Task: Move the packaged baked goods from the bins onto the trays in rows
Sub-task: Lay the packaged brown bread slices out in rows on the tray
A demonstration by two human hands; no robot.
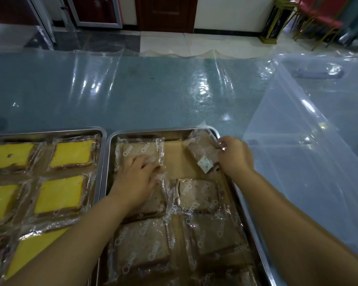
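Two steel trays sit side by side at the near edge. The right tray [110, 145] holds several wrapped brown bread slices in two columns. My left hand [137, 178] lies flat, fingers spread, on the far-left brown packet [142, 150]. My right hand [235, 156] pinches the wrapper edge of a tilted brown packet [203, 154] at the tray's far-right corner. The left tray [100, 133] carries several wrapped yellow cake slices [72, 153] in rows.
A large clear plastic bin [310, 124] stands to the right of the trays, its wall close to my right hand. The table [132, 96] is covered with glossy clear film. Beyond it are a tiled floor, doors and chairs.
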